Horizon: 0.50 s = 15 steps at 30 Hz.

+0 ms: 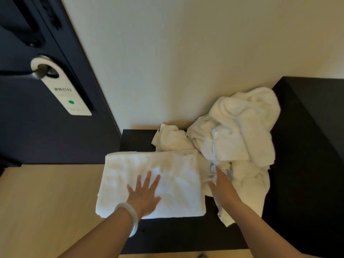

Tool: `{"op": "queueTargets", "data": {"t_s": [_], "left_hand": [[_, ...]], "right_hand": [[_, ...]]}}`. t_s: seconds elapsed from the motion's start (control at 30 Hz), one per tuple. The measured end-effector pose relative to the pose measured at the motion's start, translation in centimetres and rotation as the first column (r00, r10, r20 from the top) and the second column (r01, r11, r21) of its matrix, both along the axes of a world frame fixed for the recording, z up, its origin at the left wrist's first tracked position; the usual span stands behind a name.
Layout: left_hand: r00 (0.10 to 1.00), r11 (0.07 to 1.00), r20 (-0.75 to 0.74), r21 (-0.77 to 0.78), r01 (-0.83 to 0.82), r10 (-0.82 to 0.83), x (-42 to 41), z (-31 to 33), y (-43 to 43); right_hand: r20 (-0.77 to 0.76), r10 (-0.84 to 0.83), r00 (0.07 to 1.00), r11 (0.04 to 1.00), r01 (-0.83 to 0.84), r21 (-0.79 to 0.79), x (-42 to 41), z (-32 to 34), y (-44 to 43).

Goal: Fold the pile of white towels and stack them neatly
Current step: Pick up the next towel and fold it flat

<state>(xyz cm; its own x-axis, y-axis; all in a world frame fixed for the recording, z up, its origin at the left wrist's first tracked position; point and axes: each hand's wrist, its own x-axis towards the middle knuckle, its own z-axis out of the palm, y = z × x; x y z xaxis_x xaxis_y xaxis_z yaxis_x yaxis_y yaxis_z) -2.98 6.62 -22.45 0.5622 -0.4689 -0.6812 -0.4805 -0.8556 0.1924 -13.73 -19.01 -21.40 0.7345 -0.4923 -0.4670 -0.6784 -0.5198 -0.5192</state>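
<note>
A folded white towel [167, 175] lies flat on the low dark bench [171, 237], overhanging its left end. My left hand [144, 195] presses flat on the towel's near half, fingers spread. To the right, a crumpled pile of white towels [238, 135] fills the bench's back right corner and hangs over the front. My right hand [222, 189] rests against the pile's left edge beside the folded towel, fingers stretched forward into the cloth; its fingertips are partly hidden by folds.
A cream wall [186, 62] stands behind the bench. A taller dark cabinet [312, 146] borders the pile on the right. A dark door [37, 127] with a white hanger tag [63, 90] is at left. Light wood floor [46, 211] lies below.
</note>
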Motion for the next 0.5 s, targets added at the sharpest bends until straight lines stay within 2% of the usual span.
{"op": "queueTargets", "data": {"t_s": [0.13,0.3,0.4,0.5], "left_hand": [[1.000,0.997,-0.019,-0.074,0.000,-0.002,-2.2,3.1,-4.0],[0.994,0.964,0.039,-0.253,-0.087,0.100,-2.0,7.2,-12.9],[0.960,0.855,-0.042,-0.444,-0.266,0.277,-0.6,9.6,-19.8],[0.861,0.673,-0.250,-0.542,-0.503,0.443,0.1,10.2,-26.1]], "right_hand": [[0.069,-0.003,0.998,0.997,0.008,-0.077,-0.5,4.2,-3.7],[0.173,0.031,0.984,0.958,0.020,-0.287,1.6,11.3,-11.6],[0.229,0.028,0.973,0.951,0.044,-0.306,3.9,14.1,-16.8],[0.260,-0.048,0.964,0.983,0.092,-0.158,6.8,14.6,-20.7]]}}
